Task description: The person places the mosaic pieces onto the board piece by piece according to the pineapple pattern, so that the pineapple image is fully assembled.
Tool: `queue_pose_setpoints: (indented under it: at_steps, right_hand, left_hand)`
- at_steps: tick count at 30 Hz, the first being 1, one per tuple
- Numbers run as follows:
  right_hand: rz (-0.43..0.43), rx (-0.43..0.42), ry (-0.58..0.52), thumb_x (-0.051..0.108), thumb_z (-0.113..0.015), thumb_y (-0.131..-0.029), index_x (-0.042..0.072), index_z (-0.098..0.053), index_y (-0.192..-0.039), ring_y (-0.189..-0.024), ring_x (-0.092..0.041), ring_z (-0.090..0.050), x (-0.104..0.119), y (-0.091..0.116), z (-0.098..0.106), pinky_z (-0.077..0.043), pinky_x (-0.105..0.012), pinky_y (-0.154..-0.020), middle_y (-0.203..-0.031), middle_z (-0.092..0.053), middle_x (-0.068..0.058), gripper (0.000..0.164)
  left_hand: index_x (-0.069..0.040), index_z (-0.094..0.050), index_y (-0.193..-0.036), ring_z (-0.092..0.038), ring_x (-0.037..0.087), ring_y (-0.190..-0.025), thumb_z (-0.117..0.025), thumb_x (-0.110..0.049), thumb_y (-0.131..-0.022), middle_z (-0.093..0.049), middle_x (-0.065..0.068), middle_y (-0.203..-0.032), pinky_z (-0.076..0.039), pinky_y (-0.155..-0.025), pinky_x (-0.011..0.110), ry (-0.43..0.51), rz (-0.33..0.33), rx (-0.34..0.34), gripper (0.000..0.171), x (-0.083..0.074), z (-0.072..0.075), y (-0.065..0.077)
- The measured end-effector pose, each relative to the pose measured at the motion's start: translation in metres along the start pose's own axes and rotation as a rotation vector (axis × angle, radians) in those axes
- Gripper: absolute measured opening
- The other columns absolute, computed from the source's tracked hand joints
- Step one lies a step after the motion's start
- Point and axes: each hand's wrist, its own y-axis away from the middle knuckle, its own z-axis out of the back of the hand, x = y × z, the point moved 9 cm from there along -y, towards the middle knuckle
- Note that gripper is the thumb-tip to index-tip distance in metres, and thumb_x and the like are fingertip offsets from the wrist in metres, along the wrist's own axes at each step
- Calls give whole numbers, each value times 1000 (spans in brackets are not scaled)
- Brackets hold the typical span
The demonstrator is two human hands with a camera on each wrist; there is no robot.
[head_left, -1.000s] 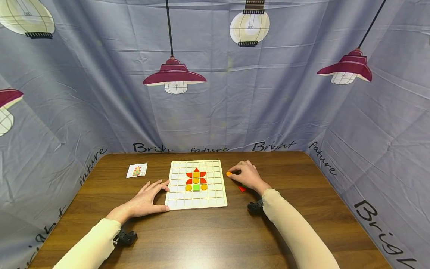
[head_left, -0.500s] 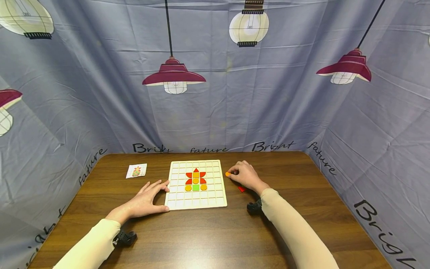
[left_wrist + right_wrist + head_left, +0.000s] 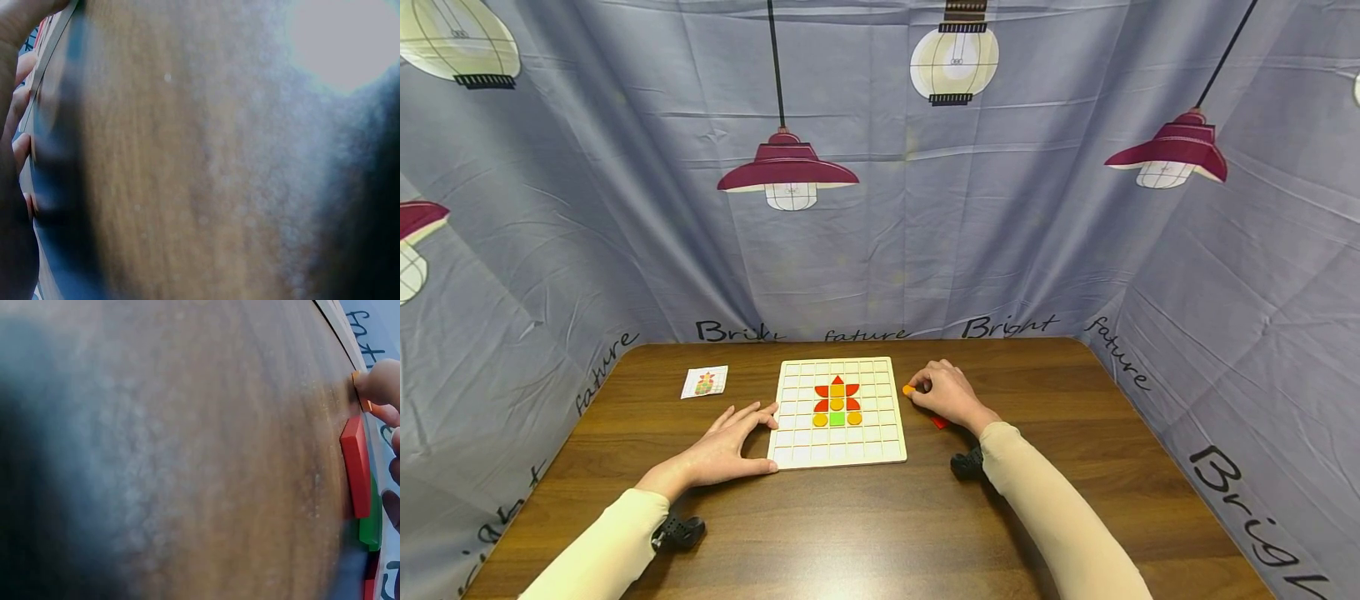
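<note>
My left hand (image 3: 722,447) lies at the left side of a pale gridded board (image 3: 880,446), with fingertips and thumb at its edge. On the board, flat pieces form a figure: a red triangle (image 3: 838,380) on top, red curved pieces (image 3: 852,389), yellow round pieces (image 3: 820,420) and a green square (image 3: 837,419). Right of the board, my right hand (image 3: 947,392) pinches an orange round piece (image 3: 909,390) between thumb and finger. Close by lie a red piece (image 3: 355,465) and a green piece (image 3: 370,519), the green one hidden in the head view.
A small white card (image 3: 705,382) with a printed gridded figure lies at the table's back left. The brown wooden table (image 3: 850,533) ends at a grey-blue curtain (image 3: 880,267) printed with lamps. A black wrist device (image 3: 679,532) sits under each forearm.
My right hand has shifted very slightly left with the orange round piece, and it now covers the green piece beneath it. The left hand and board have stayed put.
</note>
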Motion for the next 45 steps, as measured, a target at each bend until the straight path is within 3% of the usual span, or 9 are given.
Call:
queue_pose_setpoints:
  at_steps: [11, 22, 31, 38, 45]
  right_hand:
    - [57, -19, -63, 31, -81, -88, 22, -78, -96, -79, -14, -42, 27, -2, 7, -31, -35, -74, -78, -52, 9, 13]
    - [209, 50, -67, 37, -80, -88, 28, -78, -100, -83, -9, -46, 88, 2, -15, -35, -32, -78, -83, -57, 15, 15]
    - [363, 61, -5, 40, -82, -85, 27, -78, -91, -82, -6, -47, 130, 10, -35, -40, -31, -82, -77, -54, 17, 15]
    - [391, 76, -3, 41, -81, -86, 28, -79, -90, -78, -5, -43, 141, 14, -44, -33, -25, -70, -74, -49, 17, 15]
    - [403, 58, -8, 40, -84, -84, 27, -80, -92, -79, -6, -43, 144, 15, -45, -35, -26, -73, -74, -50, 17, 16]
  left_hand:
    - [-19, -58, -124, -31, 41, -149, -79, -55, -84, -42, 11, -159, -7, -121, 65, 0, 2, 2, 58, 2, -2, 0]
    - [-19, -57, -124, -31, 41, -149, -79, -56, -84, -42, 11, -159, -8, -121, 65, 2, 3, 8, 59, 2, -1, 0]
    - [-20, -57, -124, -29, 42, -149, -78, -57, -84, -41, 10, -160, -7, -121, 65, 11, 6, 14, 58, 4, -1, -1]
    - [-21, -57, -124, -29, 41, -149, -78, -57, -84, -40, 9, -161, -6, -121, 64, 12, 9, 15, 58, 5, -2, -2]
    - [-21, -57, -124, -29, 42, -149, -78, -56, -84, -40, 10, -161, -7, -121, 64, 11, 12, 14, 57, 5, -2, -1]
